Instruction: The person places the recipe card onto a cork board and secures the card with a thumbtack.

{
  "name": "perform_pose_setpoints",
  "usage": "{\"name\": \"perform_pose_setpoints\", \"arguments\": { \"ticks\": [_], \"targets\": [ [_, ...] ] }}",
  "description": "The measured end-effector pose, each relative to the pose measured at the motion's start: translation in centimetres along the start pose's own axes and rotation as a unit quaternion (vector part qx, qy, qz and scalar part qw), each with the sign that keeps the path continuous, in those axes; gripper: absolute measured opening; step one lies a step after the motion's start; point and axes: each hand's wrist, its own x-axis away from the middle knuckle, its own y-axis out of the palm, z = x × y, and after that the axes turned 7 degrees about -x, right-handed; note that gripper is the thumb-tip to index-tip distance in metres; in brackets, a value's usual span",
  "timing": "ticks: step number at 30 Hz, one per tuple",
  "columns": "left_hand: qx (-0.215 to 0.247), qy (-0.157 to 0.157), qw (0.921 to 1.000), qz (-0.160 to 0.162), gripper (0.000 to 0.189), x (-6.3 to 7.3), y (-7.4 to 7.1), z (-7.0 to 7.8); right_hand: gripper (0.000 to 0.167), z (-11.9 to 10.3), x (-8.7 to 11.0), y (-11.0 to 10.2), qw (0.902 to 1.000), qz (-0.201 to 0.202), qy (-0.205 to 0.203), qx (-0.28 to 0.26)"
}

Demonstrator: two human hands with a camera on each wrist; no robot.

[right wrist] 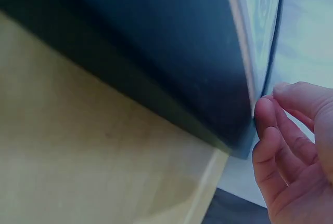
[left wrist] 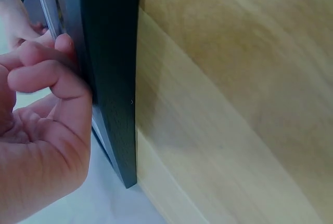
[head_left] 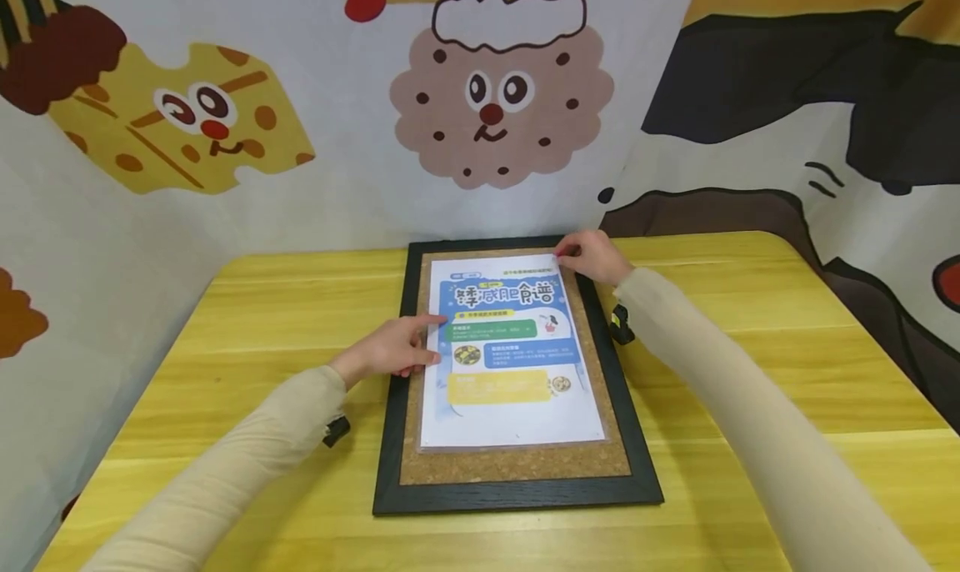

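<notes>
A printed poster [head_left: 517,418] with blue, green and yellow panels lies on a cork board [head_left: 517,465] in a black frame [head_left: 517,495]. My left hand [head_left: 393,347] rests at the poster's left edge, its index finger and thumb stretched onto the sheet. In the left wrist view, its other fingers bend beside the frame's side [left wrist: 112,78]. At the poster's top right corner my right hand [head_left: 596,257] pinches a small pinkish-red pushpin [head_left: 557,257] against the board. The right wrist view shows thumb and index fingertips together by the frame's corner, the pin hidden there.
The framed board lies on a yellow wood-grain table [head_left: 262,322], near its far edge. Behind it hangs a white cloth backdrop [head_left: 337,172] with cartoon food prints. A dark wrist device [head_left: 621,323] sits under the right sleeve, another [head_left: 337,430] under the left.
</notes>
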Motion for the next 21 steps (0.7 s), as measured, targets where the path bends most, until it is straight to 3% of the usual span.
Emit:
{"name": "perform_pose_setpoints", "arguments": {
  "ticks": [9,13,21],
  "targets": [
    [-0.005,-0.005,0.9998,-0.016,0.067,-0.5,-0.2,0.2,0.016,0.5,-2.0,-0.1,0.9983,-0.010,0.057,-0.005],
    [-0.012,0.003,0.9996,-0.024,0.068,-0.8,-0.3,0.2,0.017,0.5,-2.3,0.1,0.9979,-0.016,0.063,0.003],
    [-0.089,-0.001,0.9958,0.017,0.071,-0.9,-0.5,0.3,0.017,0.0,-2.5,0.4,0.9976,-0.022,0.061,0.024]
  ]
}}
